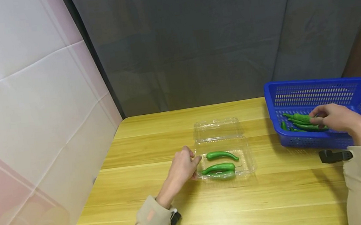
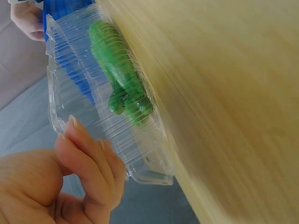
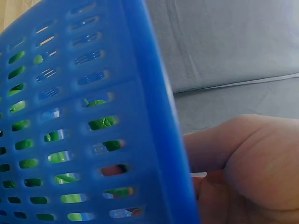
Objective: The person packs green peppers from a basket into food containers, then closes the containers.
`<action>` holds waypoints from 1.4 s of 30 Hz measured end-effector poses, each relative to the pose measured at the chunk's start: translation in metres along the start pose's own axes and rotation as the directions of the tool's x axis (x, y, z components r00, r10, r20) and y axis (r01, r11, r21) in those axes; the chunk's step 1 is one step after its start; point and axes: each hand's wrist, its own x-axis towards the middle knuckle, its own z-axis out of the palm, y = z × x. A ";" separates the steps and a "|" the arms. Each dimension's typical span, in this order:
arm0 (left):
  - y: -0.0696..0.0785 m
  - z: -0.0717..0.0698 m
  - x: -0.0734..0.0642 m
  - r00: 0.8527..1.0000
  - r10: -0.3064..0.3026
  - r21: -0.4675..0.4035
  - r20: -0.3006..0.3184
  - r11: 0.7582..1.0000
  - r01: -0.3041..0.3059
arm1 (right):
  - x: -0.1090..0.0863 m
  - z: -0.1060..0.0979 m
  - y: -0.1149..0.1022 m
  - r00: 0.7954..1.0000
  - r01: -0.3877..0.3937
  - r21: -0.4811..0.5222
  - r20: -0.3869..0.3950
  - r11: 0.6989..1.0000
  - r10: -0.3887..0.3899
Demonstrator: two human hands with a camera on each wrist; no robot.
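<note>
A clear plastic clamshell box [image 1: 248, 156] lies unfolded on the table, its lid part at the back. Three green chili peppers [image 1: 221, 155] lie crosswise in its near part. My left hand [image 1: 181, 166] pinches the box's left rim with thumb and fingers, as the left wrist view also shows. Over on the right, my right hand [image 1: 343, 120] reaches into a blue basket [image 1: 311, 82] and grips a green chili pepper [image 1: 301, 117] among several others. The basket's slotted wall [image 3: 126, 107] hides those fingertips in the right wrist view.
The wooden table [image 1: 156, 137] ends at a grey curtain [image 1: 193, 51] behind. A pale printed fabric wall [image 1: 32, 107] runs along the left side. The basket stands at the table's right, its near side between the right wrist camera and the peppers.
</note>
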 end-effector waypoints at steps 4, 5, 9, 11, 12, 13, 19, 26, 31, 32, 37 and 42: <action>0.000 0.000 0.000 1.000 0.002 -0.004 -0.001 1.000 -0.002 | -0.002 -0.001 -0.003 1.000 0.004 -0.012 -0.014 1.000 -0.004; 0.000 0.000 0.000 1.000 0.003 -0.005 -0.001 1.000 -0.003 | -0.002 -0.001 -0.003 1.000 0.001 -0.017 -0.016 1.000 -0.001; 0.000 0.000 0.000 1.000 0.000 -0.009 0.000 1.000 0.000 | -0.004 -0.002 -0.005 1.000 0.005 -0.035 -0.029 0.999 -0.006; 0.000 0.000 0.000 1.000 0.000 -0.009 0.001 1.000 0.000 | -0.005 -0.003 -0.006 0.999 0.010 -0.042 -0.037 0.999 -0.011; 0.000 0.000 0.000 1.000 -0.001 -0.010 0.001 1.000 0.001 | -0.005 -0.003 -0.007 0.999 0.010 -0.047 -0.043 0.999 -0.012; 0.000 0.000 0.000 1.000 -0.001 -0.009 0.000 1.000 0.001 | -0.006 -0.004 -0.007 0.999 0.011 -0.049 -0.047 0.999 -0.013; 0.001 0.000 0.000 1.000 0.003 -0.008 -0.002 1.000 -0.003 | -0.006 -0.006 -0.011 0.998 0.019 -0.048 -0.057 0.999 -0.022; 0.001 0.000 -0.001 1.000 0.007 -0.005 -0.001 1.000 -0.007 | -0.006 -0.005 -0.016 0.998 0.026 -0.046 -0.061 0.999 -0.029; 0.001 0.000 -0.001 1.000 0.016 -0.002 -0.002 1.000 -0.016 | -0.005 -0.004 -0.019 0.997 0.043 -0.051 -0.066 0.998 -0.046; 0.001 0.000 -0.001 1.000 0.017 -0.002 -0.003 1.000 -0.017 | -0.005 -0.004 -0.020 0.996 0.050 -0.051 -0.067 0.997 -0.053; 0.002 0.001 -0.001 1.000 0.012 -0.007 0.000 1.000 -0.012 | -0.005 -0.003 -0.022 0.992 0.093 -0.056 -0.084 0.994 -0.098; 0.002 0.001 -0.001 1.000 0.005 -0.009 0.002 1.000 -0.005 | -0.005 -0.003 -0.027 0.989 0.113 -0.061 -0.090 0.992 -0.118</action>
